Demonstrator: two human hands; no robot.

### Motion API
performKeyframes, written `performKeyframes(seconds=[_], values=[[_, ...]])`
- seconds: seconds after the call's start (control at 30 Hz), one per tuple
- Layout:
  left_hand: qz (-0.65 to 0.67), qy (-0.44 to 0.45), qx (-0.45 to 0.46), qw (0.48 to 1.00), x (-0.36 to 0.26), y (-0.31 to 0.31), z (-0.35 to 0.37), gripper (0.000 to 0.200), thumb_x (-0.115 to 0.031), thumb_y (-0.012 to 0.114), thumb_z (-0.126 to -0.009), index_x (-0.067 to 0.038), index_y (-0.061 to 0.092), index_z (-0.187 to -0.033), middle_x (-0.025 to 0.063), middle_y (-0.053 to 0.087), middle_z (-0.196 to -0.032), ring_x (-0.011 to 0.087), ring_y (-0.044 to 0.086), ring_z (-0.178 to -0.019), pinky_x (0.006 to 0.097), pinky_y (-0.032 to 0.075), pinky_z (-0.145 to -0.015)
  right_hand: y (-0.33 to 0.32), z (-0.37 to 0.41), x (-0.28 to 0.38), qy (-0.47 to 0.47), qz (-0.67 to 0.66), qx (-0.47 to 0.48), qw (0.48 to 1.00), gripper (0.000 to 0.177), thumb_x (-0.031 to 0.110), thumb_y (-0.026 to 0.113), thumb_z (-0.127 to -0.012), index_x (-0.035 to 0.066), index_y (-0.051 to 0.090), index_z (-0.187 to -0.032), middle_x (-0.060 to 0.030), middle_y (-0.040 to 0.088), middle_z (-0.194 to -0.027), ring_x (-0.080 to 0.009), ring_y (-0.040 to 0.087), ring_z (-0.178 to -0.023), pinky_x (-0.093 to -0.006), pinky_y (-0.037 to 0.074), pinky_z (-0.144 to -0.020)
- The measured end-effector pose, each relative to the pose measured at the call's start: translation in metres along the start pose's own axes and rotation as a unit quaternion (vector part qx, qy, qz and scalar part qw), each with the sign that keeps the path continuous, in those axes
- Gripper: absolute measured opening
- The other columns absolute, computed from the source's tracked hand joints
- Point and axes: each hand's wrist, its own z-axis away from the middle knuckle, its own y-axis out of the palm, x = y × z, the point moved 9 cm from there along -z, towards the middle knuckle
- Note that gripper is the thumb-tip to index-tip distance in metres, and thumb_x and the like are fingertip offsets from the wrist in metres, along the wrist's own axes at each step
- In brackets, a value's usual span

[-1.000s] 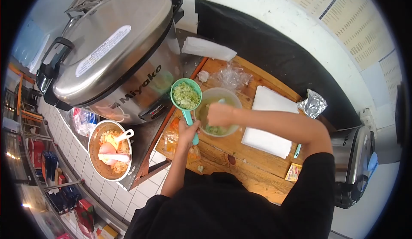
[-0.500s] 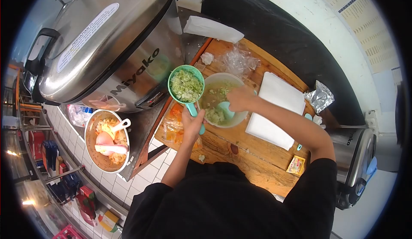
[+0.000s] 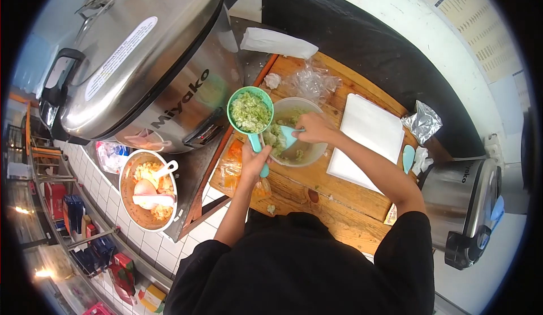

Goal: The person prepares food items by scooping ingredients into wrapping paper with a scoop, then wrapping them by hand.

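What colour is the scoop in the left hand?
The scoop is mint green, handle too; the head view shows it.

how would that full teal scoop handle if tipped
Probably rigid: the teal scoop holds its shape, gripped by the handle in the left hand. Its greens look loose, so a tilt would likely spill them. Likely light, carried one-handed while the right hand works a spoon.

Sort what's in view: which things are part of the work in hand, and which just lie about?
In use: teal scoop in left hand; spoon in right hand; pale bowl.
Lying about: rice cooker, white paper, foil wrapper, metal bowl.
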Motion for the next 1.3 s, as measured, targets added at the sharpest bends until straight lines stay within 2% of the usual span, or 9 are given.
performKeyframes(seconds=[0.2,0.37,0.53,0.67,0.8,0.87,0.97,1.13,1.3], values=[[-0.110,0.143,-0.066,0.981,-0.012,-0.003,0.013,0.023,-0.007,0.062,-0.077,-0.002,0.044,-0.090,0.0015,0.048,-0.063,0.0098,0.046,-0.044,0.0223,0.039,-0.040,-0.010,0.003,-0.001,-0.064,0.002,0.055,0.996,0.026,0.029,0.059,-0.071,0.006,0.067,-0.079,-0.0158,0.059,-0.064,-0.0291,0.059,-0.065,-0.0380,0.044,-0.060],[0.075,0.044,-0.031,0.996,-0.001,0.000,0.036,0.031,-0.036,0.047,-0.088,-0.005,0.042,-0.086,0.0026,0.042,-0.057,0.0112,0.043,-0.041,0.0239,0.038,-0.038,-0.035,0.038,-0.003,0.001,-0.040,0.070,0.997,0.026,0.030,0.060,-0.072,0.008,0.068,-0.083,-0.0133,0.063,-0.069,-0.0233,0.060,-0.066,-0.0370,0.045,-0.061],[0.113,-0.019,-0.044,0.992,-0.018,0.005,0.053,0.032,-0.035,0.048,-0.088,-0.005,0.039,-0.082,0.0027,0.041,-0.056,0.0106,0.042,-0.040,0.0234,0.037,-0.037,-0.028,0.063,-0.042,0.071,-0.186,0.032,0.980,0.029,0.029,0.058,-0.078,0.003,0.066,-0.088,-0.0109,0.058,-0.059,-0.0162,0.054,-0.053,-0.0307,0.042,-0.055],[-0.040,0.015,-0.039,0.998,-0.024,0.007,0.064,0.029,-0.028,0.053,-0.086,-0.003,0.038,-0.084,0.0026,0.042,-0.056,0.0101,0.044,-0.039,0.0223,0.036,-0.034,-0.044,0.084,-0.043,0.069,-0.266,-0.074,0.959,0.030,0.027,0.057,-0.082,-0.002,0.065,-0.078,-0.0037,0.049,-0.049,-0.0088,0.045,-0.045,-0.0246,0.037,-0.045],[-0.043,0.011,-0.030,0.999,-0.013,0.011,0.066,0.020,-0.016,0.052,-0.085,-0.002,0.038,-0.086,0.0031,0.043,-0.057,0.0106,0.045,-0.040,0.0223,0.036,-0.034,-0.064,0.097,-0.023,0.047,-0.187,-0.139,0.971,0.028,0.025,0.055,-0.082,-0.002,0.062,-0.079,-0.0077,0.054,-0.052,-0.0147,0.052,-0.047,-0.0274,0.041,-0.047],[-0.055,0.003,-0.017,0.998,-0.012,0.024,0.070,0.017,-0.014,0.050,-0.085,-0.002,0.039,-0.088,0.0035,0.044,-0.060,0.0107,0.045,-0.042,0.0227,0.037,-0.036,-0.070,0.103,0.011,-0.032,0.007,-0.223,0.974,0.025,0.022,0.053,-0.083,-0.002,0.060,-0.087,-0.0132,0.059,-0.061,-0.0243,0.058,-0.054,-0.0337,0.046,-0.051],[-0.069,-0.002,0.002,0.998,-0.002,0.039,0.068,0.014,-0.012,0.048,-0.085,-0.002,0.039,-0.090,0.0040,0.045,-0.063,0.0110,0.045,-0.043,0.0235,0.038,-0.038,-0.044,0.110,0.052,0.086,0.138,-0.174,0.971,0.036,0.012,0.054,-0.075,-0.007,0.050,-0.106,-0.0197,0.059,-0.074,-0.0320,0.061,-0.065,-0.0381,0.049,-0.058],[-0.090,-0.013,0.036,0.995,0.014,0.050,0.058,0.032,-0.008,0.051,-0.083,0.002,0.039,-0.112,0.0100,0.057,-0.088,0.0165,0.058,-0.078,0.0266,0.048,-0.064,-0.009,0.128,0.096,0.088,0.135,-0.282,0.946,0.053,0.004,0.053,-0.071,-0.010,0.036,-0.119,-0.0208,0.053,-0.082,-0.0323,0.058,-0.073,-0.0365,0.050,-0.056],[-0.081,0.048,0.082,0.992,0.006,0.059,0.065,0.027,-0.007,0.049,-0.083,0.007,0.045,-0.106,0.0162,0.058,-0.095,0.0161,0.057,-0.081,0.0271,0.047,-0.065,0.008,0.127,0.090,0.109,0.105,-0.266,0.952,0.055,0.002,0.051,-0.072,-0.011,0.033,-0.121,-0.0208,0.051,-0.082,-0.0328,0.057,-0.075,-0.0343,0.051,-0.056]])
